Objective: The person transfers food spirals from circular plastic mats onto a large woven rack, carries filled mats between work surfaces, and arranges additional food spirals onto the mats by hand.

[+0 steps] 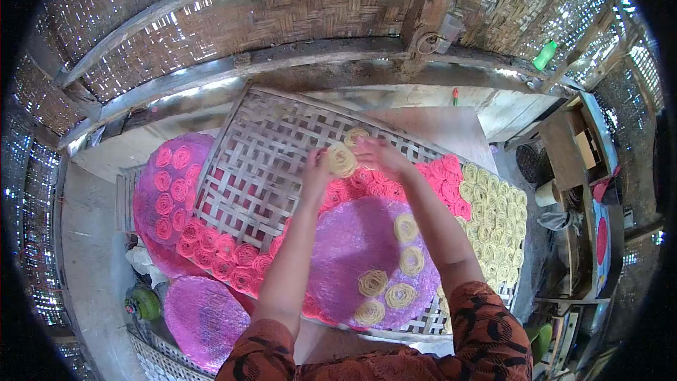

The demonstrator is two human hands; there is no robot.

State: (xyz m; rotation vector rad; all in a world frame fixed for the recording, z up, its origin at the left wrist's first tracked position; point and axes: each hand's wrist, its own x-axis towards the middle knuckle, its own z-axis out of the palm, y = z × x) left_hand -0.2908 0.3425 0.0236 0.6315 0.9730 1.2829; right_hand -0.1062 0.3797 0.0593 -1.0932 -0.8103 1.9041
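Observation:
My left hand (316,171) grips the left edge of a pale yellow noodle coil (343,161) above the woven bamboo rack (261,123). Just right of it, my right hand (381,158) has its fingers stretched out, close to that coil and to a second yellow coil (355,136) on the rack. Whether its fingertips touch either one is unclear. Below my forearms, a round purple plastic-covered tray (345,254) lies on the rack with several yellow coils (401,295) on it. Rows of pink coils (236,257) and yellow coils (493,222) cover other parts of the rack.
Another purple round tray (149,201) at the left carries pink coils. A third purple tray (204,321) sits lower left, near a green gas cylinder (144,303). Wooden furniture (571,144) stands at the right. A woven bamboo wall (303,10) runs behind.

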